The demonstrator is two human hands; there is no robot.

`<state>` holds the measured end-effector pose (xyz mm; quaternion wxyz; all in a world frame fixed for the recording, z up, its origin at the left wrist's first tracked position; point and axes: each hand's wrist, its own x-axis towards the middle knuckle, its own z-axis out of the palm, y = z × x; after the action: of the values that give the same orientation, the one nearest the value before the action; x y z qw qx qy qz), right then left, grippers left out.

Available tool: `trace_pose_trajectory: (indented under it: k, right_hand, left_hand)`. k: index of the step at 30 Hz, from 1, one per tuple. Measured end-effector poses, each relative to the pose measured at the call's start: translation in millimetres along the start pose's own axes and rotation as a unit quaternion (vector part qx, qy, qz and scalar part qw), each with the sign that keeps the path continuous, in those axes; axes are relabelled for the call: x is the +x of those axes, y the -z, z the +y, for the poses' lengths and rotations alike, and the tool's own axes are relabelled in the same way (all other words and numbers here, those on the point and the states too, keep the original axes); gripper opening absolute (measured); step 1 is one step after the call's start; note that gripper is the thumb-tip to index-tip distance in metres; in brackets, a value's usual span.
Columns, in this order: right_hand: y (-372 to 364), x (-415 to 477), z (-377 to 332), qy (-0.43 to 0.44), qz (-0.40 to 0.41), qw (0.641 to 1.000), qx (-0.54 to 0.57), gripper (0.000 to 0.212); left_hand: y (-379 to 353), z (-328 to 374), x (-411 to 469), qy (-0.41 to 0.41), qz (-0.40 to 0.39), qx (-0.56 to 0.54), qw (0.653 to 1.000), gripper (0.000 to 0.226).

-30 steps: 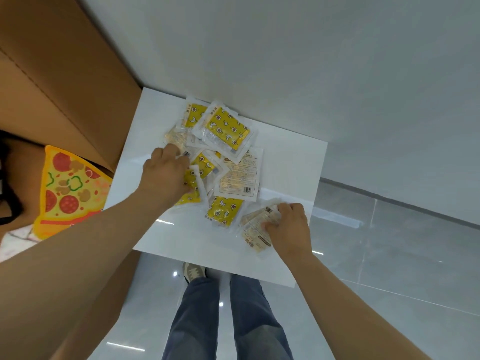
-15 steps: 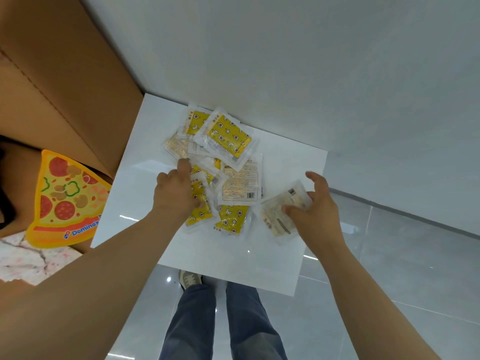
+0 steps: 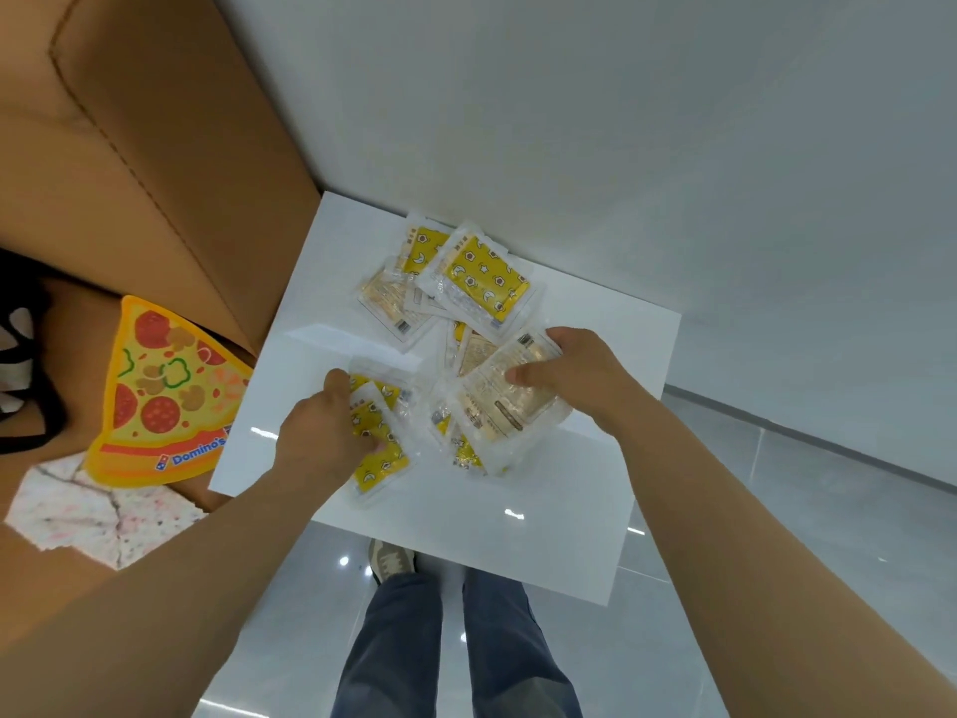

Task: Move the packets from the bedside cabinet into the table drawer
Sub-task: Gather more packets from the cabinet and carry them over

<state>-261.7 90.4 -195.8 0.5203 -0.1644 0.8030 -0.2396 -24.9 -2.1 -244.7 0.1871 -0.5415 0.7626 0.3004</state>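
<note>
Fingers of the right hand point(image 3: 580, 386) are closed around a pale packet point(image 3: 510, 401) with its printed back facing up, the thumb lying flat across its face and the other fingers wrapped under its far edge. That packet is tilted and overlaps the yellow ones below it. The left hand point(image 3: 323, 437) has its fingers curled tight on a yellow packet point(image 3: 375, 448), thumb side pressed against the clear wrapper; a second yellow one sits just behind it under the same grip, though how many the hand really holds is hard to tell.

Between the two hands more packets point(image 3: 455, 443) lie overlapping in a loose heap. Farther back, near the wall, another cluster rests flat: a large yellow packet with small star and moon shapes point(image 3: 484, 282) on top, one partly hidden beneath it, and a pale one point(image 3: 391, 303) just to its left.

All of them are on the glossy white top of the bedside cabinet point(image 3: 544, 536), which stands against a grey wall point(image 3: 621, 121). To its left rises a tan padded headboard point(image 3: 155, 147), and beside that lies a pizza-slice cushion point(image 3: 165, 396) with a printed logo. Below the cabinet's near edge are the person's jeans point(image 3: 445, 655) and one shoe point(image 3: 388, 559) on a shiny grey floor point(image 3: 725, 588).
</note>
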Motion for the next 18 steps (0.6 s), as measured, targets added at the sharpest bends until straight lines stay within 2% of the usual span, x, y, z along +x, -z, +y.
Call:
trace_pose_trajectory:
  k: [4, 6, 9, 13, 16, 18]
  right_hand:
    - [-17.3, 13.6, 1.9, -0.015, 0.100, 0.988, -0.114, 0.068]
    - [-24.6, 19.3, 0.3, -0.036, 0.098, 0.989, -0.102, 0.078]
    - [-33.5, 24.5, -1.9, -0.048, 0.111, 0.990, -0.077, 0.082]
    - [-36.4, 20.9, -2.6, -0.033, 0.156, 0.986, -0.058, 0.074]
    - [-29.6, 11.4, -0.3, -0.094, 0.136, 0.986, 0.017, 0.070]
    - [-23.7, 3.4, 6.2, -0.106, 0.117, 0.986, 0.062, 0.042]
  left_hand:
    - [-0.7, -2.8, -0.5, 0.022, -0.005, -0.009, 1.000, 0.067]
    - [-1.9, -2.4, -0.5, 0.023, -0.003, -0.008, 1.000, 0.066]
    - [-2.1, -1.4, -0.5, 0.015, 0.001, -0.001, 1.000, 0.065]
    - [-0.5, 1.1, -5.4, 0.012, 0.005, -0.007, 1.000, 0.064]
    - [5.1, 1.9, -12.0, 0.014, 0.009, -0.038, 0.999, 0.058]
    - [11.9, 1.4, -18.5, 0.017, 0.011, -0.050, 0.999, 0.055]
